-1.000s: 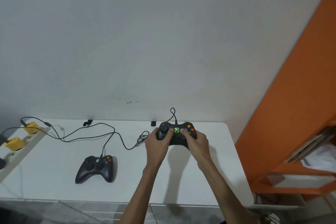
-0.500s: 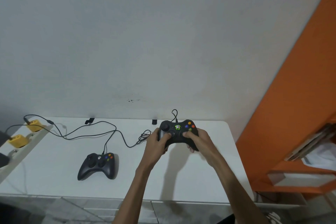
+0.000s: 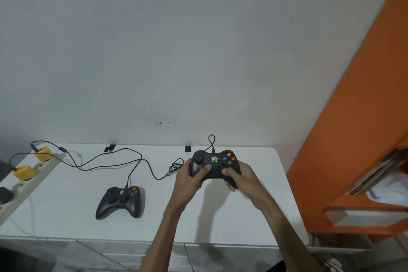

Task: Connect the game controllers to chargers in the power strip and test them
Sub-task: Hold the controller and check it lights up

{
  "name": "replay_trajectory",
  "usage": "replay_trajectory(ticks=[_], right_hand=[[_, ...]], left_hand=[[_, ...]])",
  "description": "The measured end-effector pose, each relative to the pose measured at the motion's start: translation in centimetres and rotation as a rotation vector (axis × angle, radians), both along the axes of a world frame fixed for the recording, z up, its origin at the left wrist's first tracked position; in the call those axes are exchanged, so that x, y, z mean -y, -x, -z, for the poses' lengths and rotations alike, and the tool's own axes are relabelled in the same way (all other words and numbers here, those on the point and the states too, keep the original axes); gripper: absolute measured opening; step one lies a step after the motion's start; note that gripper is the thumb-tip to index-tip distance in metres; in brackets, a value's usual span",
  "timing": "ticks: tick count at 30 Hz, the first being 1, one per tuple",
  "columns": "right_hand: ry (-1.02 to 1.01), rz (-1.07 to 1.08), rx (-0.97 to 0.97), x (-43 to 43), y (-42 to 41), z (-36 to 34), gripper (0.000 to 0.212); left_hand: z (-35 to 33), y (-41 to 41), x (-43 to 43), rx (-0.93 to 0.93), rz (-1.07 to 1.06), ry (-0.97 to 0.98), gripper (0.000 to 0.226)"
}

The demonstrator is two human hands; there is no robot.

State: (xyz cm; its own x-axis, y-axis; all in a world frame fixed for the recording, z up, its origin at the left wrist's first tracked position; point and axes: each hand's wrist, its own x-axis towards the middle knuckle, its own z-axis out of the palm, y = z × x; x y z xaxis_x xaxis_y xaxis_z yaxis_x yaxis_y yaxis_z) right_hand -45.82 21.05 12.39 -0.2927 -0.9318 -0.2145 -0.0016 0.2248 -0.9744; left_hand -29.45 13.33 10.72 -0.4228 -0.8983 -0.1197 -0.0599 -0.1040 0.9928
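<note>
I hold a black wired controller (image 3: 213, 164) above the white table (image 3: 254, 216), its centre light glowing green. My left hand (image 3: 187, 180) grips its left handle, thumb on the lower pad. My right hand (image 3: 240, 174) grips the right handle, thumb on the right stick. A second black controller (image 3: 121, 202) lies on the table to the left, its centre light dark. Black cables (image 3: 106, 159) run from both controllers to two yellow chargers (image 3: 24, 171) plugged into a white power strip (image 3: 26, 185) at the far left.
An orange shelf unit (image 3: 357, 139) stands right of the table, holding papers and a white box. A grey wall rises directly behind the table. Two small black clips (image 3: 109, 147) sit at the table's back edge. Drawers show below the front edge.
Both hands lifted the held controller slightly and tilted it toward me. My left thumb moved from the centre down to the lower pad, and my right thumb shifted onto the right stick.
</note>
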Motion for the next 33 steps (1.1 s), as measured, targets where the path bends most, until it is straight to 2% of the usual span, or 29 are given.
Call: replay_trajectory(ticks=[4,9,14,18,21,25,29,33], right_hand=[[-0.001,0.036,0.020,-0.1,-0.5,0.1,0.013],[0.065,0.037,-0.048,-0.1,-1.2,0.3,0.010],[0.020,-0.013,-0.041,0.0,-0.4,0.1,0.006],[0.033,0.043,0.001,0.2,-0.9,0.0,0.016],[0.053,0.047,-0.043,0.5,-1.2,0.0,0.014],[0.081,-0.019,-0.013,0.3,-1.0,0.0,0.009],[0.098,0.076,0.092,0.2,-1.5,-0.3,0.030],[0.073,0.183,0.035,0.5,-2.1,-0.2,0.028]], left_hand=[[-0.4,-0.3,-0.3,-0.023,-0.006,-0.027,0.030],[-0.4,0.0,-0.3,0.041,-0.115,0.025,0.023],[-0.7,-1.1,-0.5,-0.034,0.033,-0.016,0.027],[-0.6,-1.0,-0.3,-0.018,0.024,0.012,0.027],[-0.3,-0.8,-0.1,0.012,-0.023,0.069,0.017],[-0.2,-1.1,0.5,0.082,-0.012,0.183,0.020],[-1.3,-0.7,0.2,-0.006,-0.031,0.042,0.036],[-1.7,0.1,-0.2,-0.007,-0.120,0.020,0.037]])
